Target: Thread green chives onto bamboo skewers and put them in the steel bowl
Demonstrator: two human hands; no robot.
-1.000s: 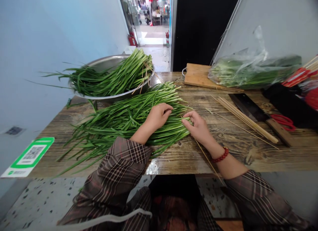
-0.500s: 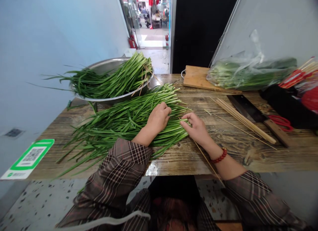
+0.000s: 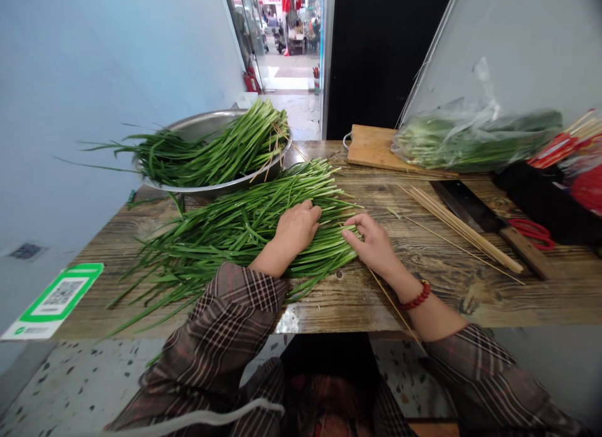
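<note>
Green stalks [image 3: 230, 229], beneath left hand [image 3: 296, 230], pale ends at right hand [image 3: 371, 241]

L hand [image 3: 298, 229] palm-down, knuckles bent. R hand [image 3: 372, 244] half-curled, thumb up nr index; prob. loose pinch, tips unclear. L forearm [image 3: 269, 259] & R forearm [image 3: 439, 315] angled fwd/inward.

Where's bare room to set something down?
Widest bare table: front right, between the bracelet, the stick beside the skewers, and the front edge. A smaller patch lies between the board, skewers and the stem ends of the chives. Crowded: back left with the basin, right side with knife, cloth and bag.
</note>
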